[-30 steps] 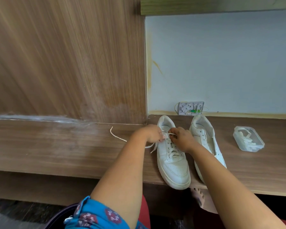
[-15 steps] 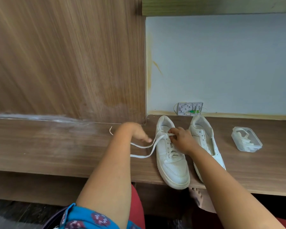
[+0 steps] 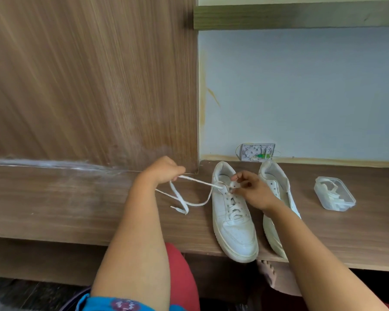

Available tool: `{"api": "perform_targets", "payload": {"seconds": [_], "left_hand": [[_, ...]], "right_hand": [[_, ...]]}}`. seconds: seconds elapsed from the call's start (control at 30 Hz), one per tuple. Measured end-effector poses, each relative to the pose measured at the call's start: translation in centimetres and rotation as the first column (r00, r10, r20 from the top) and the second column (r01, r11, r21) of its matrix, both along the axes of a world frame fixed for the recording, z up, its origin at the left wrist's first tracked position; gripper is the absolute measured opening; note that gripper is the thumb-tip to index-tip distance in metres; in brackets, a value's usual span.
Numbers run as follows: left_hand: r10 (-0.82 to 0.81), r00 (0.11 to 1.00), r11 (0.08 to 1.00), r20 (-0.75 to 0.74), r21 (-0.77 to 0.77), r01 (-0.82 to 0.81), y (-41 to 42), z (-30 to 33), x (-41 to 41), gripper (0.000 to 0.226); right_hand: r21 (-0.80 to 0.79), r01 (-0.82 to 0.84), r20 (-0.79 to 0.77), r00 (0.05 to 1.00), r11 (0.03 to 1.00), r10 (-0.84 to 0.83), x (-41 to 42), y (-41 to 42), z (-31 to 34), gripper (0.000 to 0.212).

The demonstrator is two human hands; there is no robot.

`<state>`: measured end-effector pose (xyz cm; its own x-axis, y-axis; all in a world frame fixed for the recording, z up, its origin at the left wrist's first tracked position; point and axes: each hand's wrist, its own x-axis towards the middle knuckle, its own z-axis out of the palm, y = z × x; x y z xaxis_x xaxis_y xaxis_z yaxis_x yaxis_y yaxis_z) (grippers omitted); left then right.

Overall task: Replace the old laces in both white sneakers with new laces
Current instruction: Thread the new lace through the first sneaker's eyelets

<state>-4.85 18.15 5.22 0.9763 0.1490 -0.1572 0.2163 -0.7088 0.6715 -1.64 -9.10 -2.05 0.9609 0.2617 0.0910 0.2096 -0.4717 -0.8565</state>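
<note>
Left hand (image 3: 164, 170) fisted on lace (image 3: 195, 181), drawn sideways

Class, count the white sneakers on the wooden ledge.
2. One sneaker lies under the hands, being unlaced; the other sneaker lies just right of it, partly hidden by the right forearm.

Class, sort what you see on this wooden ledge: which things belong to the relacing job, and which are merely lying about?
Belongs to the job:
- left sneaker, partly laced
- right sneaker
- lace, gripped by the left hand; the right hand pinches it at the eyelets
- plastic box holding white laces

Just lying about:
- wall socket plate
- wooden panel
</note>
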Motion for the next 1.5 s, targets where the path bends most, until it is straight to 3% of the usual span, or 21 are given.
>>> {"api": "perform_targets", "payload": {"seconds": [0.07,0.13,0.17,0.27,0.33,0.57,0.8,0.9,1.1,1.17,1.23,1.3,1.37,1.43,1.5], "left_hand": [[0.009,0.974,0.977,-0.225,0.21,0.04,0.7,-0.1,0.2,0.024],[-0.045,0.905,0.926,-0.423,0.323,0.197,-0.4,-0.5,0.9,0.02],[-0.098,0.895,0.906,-0.436,0.332,0.261,-1.3,-0.8,1.4,0.03],[-0.254,0.939,0.929,-0.231,0.212,0.303,-5.3,-1.3,1.8,0.047],[-0.313,0.935,0.931,-0.165,0.139,0.336,-7.6,-1.9,1.7,0.042],[-0.365,0.909,0.914,-0.199,0.106,0.391,-7.8,-4.2,3.0,0.028],[-0.36,0.925,0.925,-0.123,0.084,0.371,-5.5,-2.5,2.5,0.006],[-0.4,0.897,0.899,-0.191,0.11,0.424,-4.2,-2.7,2.3,0.006],[-0.311,0.938,0.95,-0.155,-0.069,0.304,-4.8,-3.0,2.1,0.015],[-0.291,0.935,0.933,-0.201,-0.275,0.231,-5.5,-3.3,1.9,0.011],[-0.288,0.905,0.901,-0.313,-0.408,0.146,-6.4,-3.9,1.8,0.032],[-0.267,0.878,0.916,-0.396,-0.387,0.104,-7.3,-4.3,1.9,0.047],[-0.227,0.878,0.923,-0.422,-0.38,0.056,-8.0,-4.6,2.0,0.047],[-0.19,0.884,0.913,-0.426,-0.408,0.0,-8.5,-4.7,2.4,0.04],[-0.172,0.878,0.91,-0.447,-0.414,-0.032,-8.6,-4.9,2.7,0.033]], "right_hand": [[0.083,0.009,-0.016,1.0,0.996,-0.007,0.0,-0.1,0.5,0.034],[-0.014,0.012,0.051,0.999,1.0,-0.012,0.2,-0.1,0.5,0.04],[-0.12,0.008,0.105,0.994,0.993,0.005,0.5,0.0,0.4,0.043],[-0.415,-0.035,0.177,0.977,0.909,0.118,1.4,0.4,-0.2,0.05],[-0.468,-0.041,0.173,0.975,0.883,0.137,1.6,0.8,-0.5,0.045],[-0.318,0.002,0.174,0.983,0.948,0.056,1.3,0.8,-0.1,0.034],[-0.29,0.03,0.179,0.984,0.957,0.023,1.3,0.3,-0.2,0.03],[-0.293,0.024,0.194,0.98,0.956,0.035,1.3,-0.1,-0.2,0.029],[-0.276,0.017,0.197,0.98,0.961,0.039,0.9,0.0,-0.3,0.034],[-0.276,0.022,0.2,0.979,0.961,0.035,0.8,0.1,-0.4,0.035],[-0.276,0.024,0.206,0.978,0.961,0.034,0.8,0.2,-0.4,0.035],[-0.272,0.029,0.181,0.983,0.962,0.021,0.9,0.4,-0.2,0.029],[-0.303,0.01,0.135,0.99,0.953,0.032,1.2,0.6,0.0,0.023],[-0.415,-0.042,0.104,0.99,0.909,0.093,1.5,0.9,0.5,0.022],[-0.595,-0.081,0.08,0.984,0.799,0.159,1.9,1.4,1.5,0.027]]}}
